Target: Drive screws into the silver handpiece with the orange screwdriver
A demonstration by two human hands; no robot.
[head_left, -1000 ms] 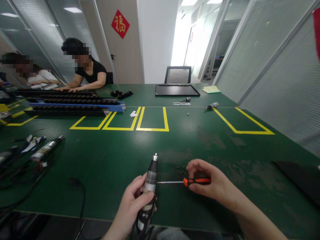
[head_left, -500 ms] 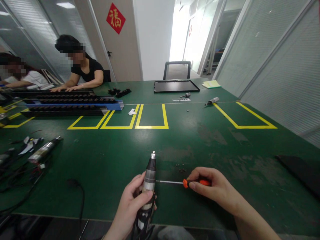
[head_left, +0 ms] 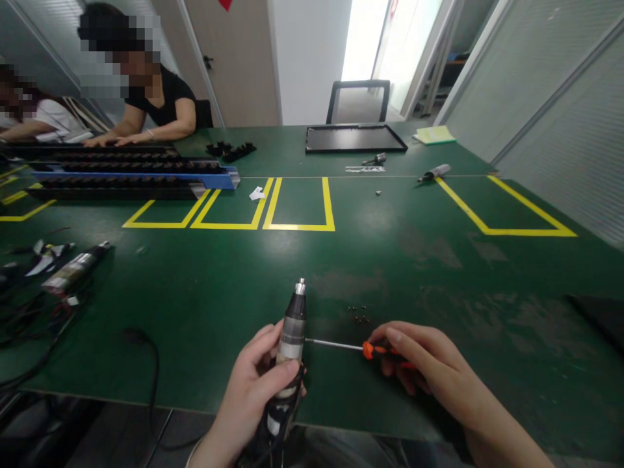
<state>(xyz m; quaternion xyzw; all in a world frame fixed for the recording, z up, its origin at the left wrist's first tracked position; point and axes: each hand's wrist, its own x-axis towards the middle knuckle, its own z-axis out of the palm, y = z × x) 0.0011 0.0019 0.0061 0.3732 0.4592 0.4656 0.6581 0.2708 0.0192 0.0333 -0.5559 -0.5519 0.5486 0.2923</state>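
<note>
My left hand (head_left: 266,370) is wrapped round the body of an electric screwdriver (head_left: 293,325), its silver nose pointing up and away from me. A screwdriver (head_left: 336,344) with an orange and black handle lies level in my right hand (head_left: 426,357), its handle between thumb and fingers. The shaft points left, and its tip meets the side of the electric screwdriver near the metal collar. Several small screws (head_left: 361,318) lie on the green table (head_left: 209,273) just beyond my right hand. My left palm hides part of the electric screwdriver's lower body.
Another electric screwdriver (head_left: 73,270) lies among cables at the left. Long black and blue rails (head_left: 209,177) stand at the back left, before a person in black (head_left: 160,97). A black tray (head_left: 355,138), yellow-green paper (head_left: 433,134) and a grey tool (head_left: 433,173) sit farther back.
The view has tipped downward and closer. My right fingers have shifted on the screwdriver handle, the thumb now raised higher. The left hand keeps its hold on the electric screwdriver.
</note>
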